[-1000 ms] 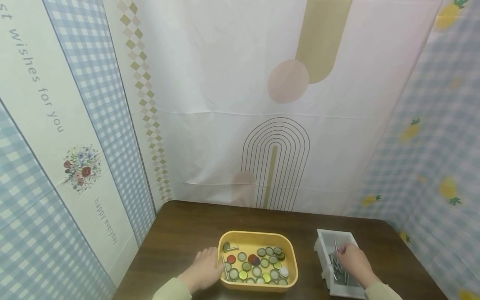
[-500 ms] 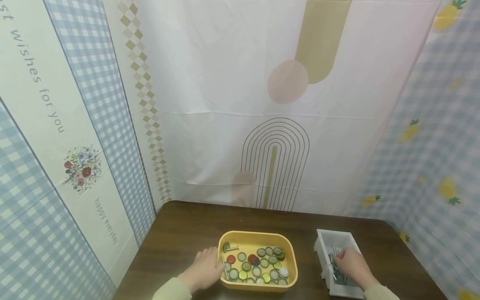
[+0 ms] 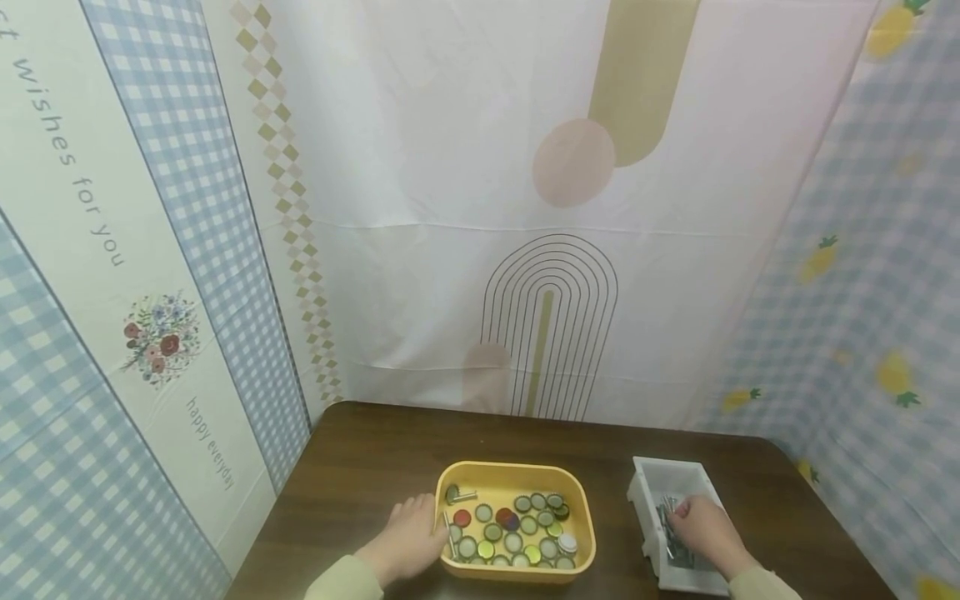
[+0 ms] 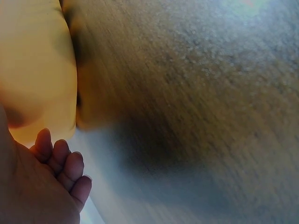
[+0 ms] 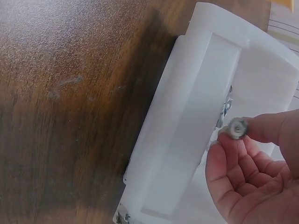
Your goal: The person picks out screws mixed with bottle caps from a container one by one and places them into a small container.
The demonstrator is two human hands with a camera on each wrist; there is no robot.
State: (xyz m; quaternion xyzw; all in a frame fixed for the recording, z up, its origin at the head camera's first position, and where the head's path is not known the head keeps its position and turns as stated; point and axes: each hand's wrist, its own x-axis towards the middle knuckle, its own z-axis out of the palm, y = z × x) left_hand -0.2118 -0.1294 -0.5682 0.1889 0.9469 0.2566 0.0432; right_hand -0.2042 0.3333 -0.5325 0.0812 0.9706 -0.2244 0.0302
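Note:
In the head view my left hand (image 3: pixel 407 536) rests against the left wall of a yellow tub (image 3: pixel 517 468), fingers relaxed. The left wrist view shows its fingertips (image 4: pixel 60 148) beside the tub's wall (image 4: pixel 42 70). The tub holds several bottle caps (image 3: pixel 513 542) and a few screws (image 3: pixel 465 497). My right hand (image 3: pixel 705 529) is over a white bin (image 3: pixel 667 475) of metal screws, partly hidden by the hand. Between thumb and index finger it pinches a screw (image 5: pixel 238 128), its round recessed head facing the right wrist camera.
Both containers stand on a dark brown wooden table (image 3: pixel 382 442), with a strip of tabletop between them. A white patterned cloth (image 3: pixel 420 292) hangs behind the table, and checked cloths hang at both sides.
My right hand has shifted slightly left inside the white bin, and the screw that stuck up from its fingertips shows less now. The left hand and the yellow tub have stayed put.

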